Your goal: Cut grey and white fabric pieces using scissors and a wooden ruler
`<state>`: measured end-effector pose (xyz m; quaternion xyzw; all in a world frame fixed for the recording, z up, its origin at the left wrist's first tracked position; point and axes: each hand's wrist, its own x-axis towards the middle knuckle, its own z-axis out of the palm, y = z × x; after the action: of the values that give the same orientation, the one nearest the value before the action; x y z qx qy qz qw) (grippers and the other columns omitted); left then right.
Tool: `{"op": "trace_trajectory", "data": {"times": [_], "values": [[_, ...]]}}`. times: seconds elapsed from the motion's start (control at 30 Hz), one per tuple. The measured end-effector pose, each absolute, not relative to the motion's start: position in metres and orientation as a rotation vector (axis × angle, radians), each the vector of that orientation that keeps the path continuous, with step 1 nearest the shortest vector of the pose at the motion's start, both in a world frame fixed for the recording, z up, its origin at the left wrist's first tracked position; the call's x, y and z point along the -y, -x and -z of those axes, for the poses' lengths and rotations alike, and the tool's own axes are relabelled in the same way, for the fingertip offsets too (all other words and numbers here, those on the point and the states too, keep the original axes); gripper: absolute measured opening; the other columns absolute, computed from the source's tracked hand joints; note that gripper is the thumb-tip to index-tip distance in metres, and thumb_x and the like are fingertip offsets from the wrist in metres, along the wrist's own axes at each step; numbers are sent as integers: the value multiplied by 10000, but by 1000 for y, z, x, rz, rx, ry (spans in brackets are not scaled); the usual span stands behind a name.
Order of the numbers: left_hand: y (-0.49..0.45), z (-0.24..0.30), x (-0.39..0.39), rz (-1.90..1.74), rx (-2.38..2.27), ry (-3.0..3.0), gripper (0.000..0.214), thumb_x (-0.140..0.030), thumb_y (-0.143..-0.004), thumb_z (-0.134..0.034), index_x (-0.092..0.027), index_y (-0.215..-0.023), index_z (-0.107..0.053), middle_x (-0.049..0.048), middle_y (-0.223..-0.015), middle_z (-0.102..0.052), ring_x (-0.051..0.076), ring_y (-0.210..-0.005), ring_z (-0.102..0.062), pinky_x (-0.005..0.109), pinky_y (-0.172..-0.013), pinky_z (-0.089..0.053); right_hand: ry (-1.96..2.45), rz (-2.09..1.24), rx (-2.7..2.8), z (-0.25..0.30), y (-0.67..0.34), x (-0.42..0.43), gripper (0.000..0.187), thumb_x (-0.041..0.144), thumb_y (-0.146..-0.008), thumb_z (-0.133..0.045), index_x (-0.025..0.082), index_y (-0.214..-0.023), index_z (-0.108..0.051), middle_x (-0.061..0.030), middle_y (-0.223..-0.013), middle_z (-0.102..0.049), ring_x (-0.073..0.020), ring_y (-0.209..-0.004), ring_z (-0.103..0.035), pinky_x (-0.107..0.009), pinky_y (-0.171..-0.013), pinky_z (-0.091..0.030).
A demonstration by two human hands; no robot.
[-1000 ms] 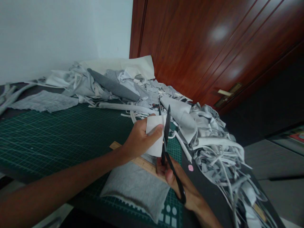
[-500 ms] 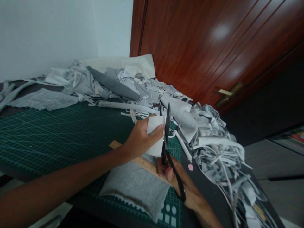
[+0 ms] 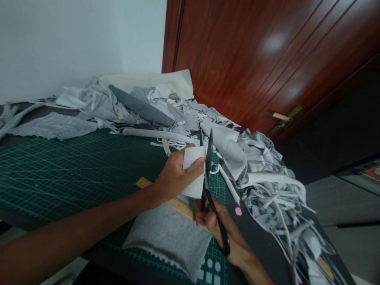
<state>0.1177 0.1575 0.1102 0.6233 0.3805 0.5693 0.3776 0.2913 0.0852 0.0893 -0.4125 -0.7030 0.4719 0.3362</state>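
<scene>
My left hand (image 3: 178, 170) pinches a small white rectangular piece (image 3: 192, 184), fabric or card, with the thumb flat on its face. In my right hand (image 3: 218, 221) is a pair of black scissors (image 3: 208, 158), blades parted and pointing away from me. The blades lie along the right edge of the white piece. Below both hands, a wooden ruler (image 3: 181, 209) lies across a folded grey cloth (image 3: 170, 229) on the green cutting mat (image 3: 89, 166). My fingers hide part of the ruler.
Grey and white fabric scraps (image 3: 101, 101) are heaped along the back, and more strips (image 3: 273, 202) pile up on the right. A pink chip (image 3: 238, 211) lies beside the mat. Behind stand a white wall (image 3: 74, 43) and a brown wooden door (image 3: 231, 59).
The scissors and my right hand have shifted very slightly left, and the blades look a little closer together. My left hand keeps its hold on the white piece.
</scene>
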Motion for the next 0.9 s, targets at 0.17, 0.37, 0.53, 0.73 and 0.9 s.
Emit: {"op": "trace_trajectory", "data": {"times": [0.17, 0.37, 0.53, 0.73, 0.9], "values": [[-119, -109, -158, -1443, -964, -1521, 188, -375, -867, -633, -199, -832, -579, -42, -657, -558, 108, -540, -511, 190, -471, -427, 1060, -1211, 1798, -87, -288, -85, 683, 894, -886, -425, 222, -842, -539, -1, -753, -517, -175, -709, -481, -304, -653, -406], [-119, -111, -159, -1458, -929, -1512, 176, -355, -866, -623, -199, -813, -559, -45, -666, -547, 99, -541, -505, 182, -462, -424, 1032, -1299, 1726, -81, -287, -86, 712, 913, -838, -491, 204, -774, -523, 26, -683, -471, -131, -644, -422, -262, -589, -336], [-118, -113, -160, -1437, -921, -1466, 188, -372, -860, -621, -199, -826, -556, -40, -667, -560, 104, -539, -522, 187, -465, -438, 1040, -1373, 1657, -79, -289, -86, 661, 868, -827, -584, 211, -769, -529, 41, -603, -468, -117, -560, -427, -242, -523, -330], [-117, -113, -161, -1424, -970, -1440, 245, -427, -830, -634, -186, -824, -588, -20, -670, -586, 125, -561, -556, 200, -465, -451, 1060, -1412, 1569, -76, -291, -87, 556, 714, -816, -748, 201, -710, -560, 55, -505, -478, -87, -436, -397, -217, -442, -300], [-116, -114, -163, -1475, -1024, -1441, 267, -439, -805, -640, -174, -821, -619, -15, -681, -605, 126, -584, -562, 203, -493, -464, 1052, -1370, 1507, -72, -291, -90, 514, 630, -838, -774, 192, -666, -567, 62, -434, -473, -73, -370, -398, -197, -408, -305]]}}
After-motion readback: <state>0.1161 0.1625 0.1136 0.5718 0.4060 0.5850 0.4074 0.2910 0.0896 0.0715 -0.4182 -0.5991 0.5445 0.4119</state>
